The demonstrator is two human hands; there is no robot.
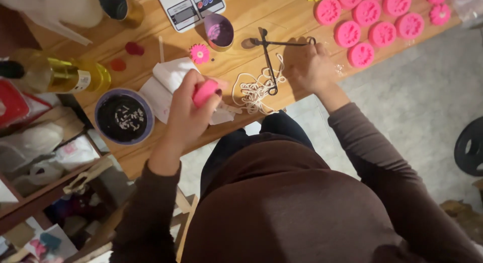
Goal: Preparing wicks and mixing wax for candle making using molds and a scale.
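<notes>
At the centre of the frame, on the wooden table [261, 14], the left hand [188, 114] is closing its fingers around a small pink mould [205, 92], holding it just above a white paper sheet [163, 84]. Right of it, the right hand [308, 66] is resting curled on the tabletop beside the black wick-trimming scissors [269, 56], touching their handle end; whether it is actually gripping them I cannot tell. A tangle of white wick string [254, 92] is lying loose between the two hands. In the upper right, a cluster of round pink flower moulds [375, 19] is sitting in rows, apparently already laid out, while one finished-looking pink daisy piece [199, 53] is lying near the paper. At the left, a dark bowl [124, 117] is holding short cut wick bits, which suggests cutting is partly done. A digital scale [190, 6] and a purple-stained cup [219, 31] are standing at the top, so the work appears midway, with much string uncut.
</notes>
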